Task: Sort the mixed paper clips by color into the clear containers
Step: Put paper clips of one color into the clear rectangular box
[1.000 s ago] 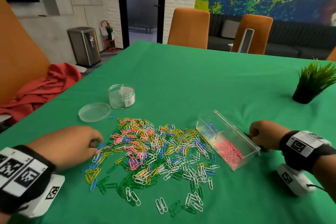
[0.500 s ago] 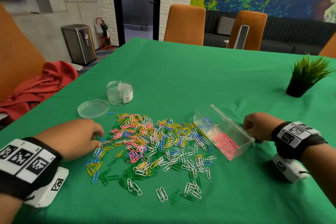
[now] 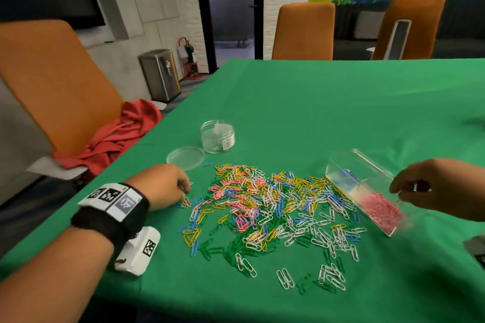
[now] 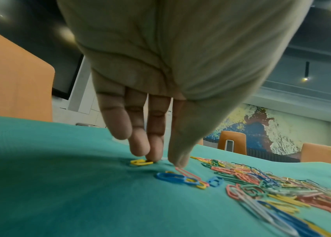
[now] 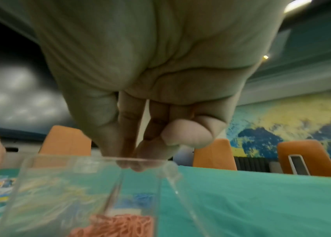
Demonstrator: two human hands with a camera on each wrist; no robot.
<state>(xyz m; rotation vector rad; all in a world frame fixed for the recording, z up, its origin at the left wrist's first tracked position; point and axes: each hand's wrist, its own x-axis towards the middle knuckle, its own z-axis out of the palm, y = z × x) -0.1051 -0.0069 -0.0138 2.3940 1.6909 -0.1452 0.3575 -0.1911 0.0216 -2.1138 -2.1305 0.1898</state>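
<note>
the right hand (image 3: 420, 189) has lifted from beside the clear box (image 3: 367, 191) to its rim, fingers (image 5: 127, 128) now pinching the near wall over the pink clips (image 3: 383, 207), likely steadying it for more sorting. the left hand (image 3: 162, 189) stays at the left edge of the mixed clips (image 3: 275, 207) on the green worktop (image 3: 315, 113). only the left wrist view shows its spread fingers (image 4: 154, 144) pressing a yellow clip (image 4: 141, 162). the jar (image 3: 217, 136) sits behind the mixed clips.
</note>
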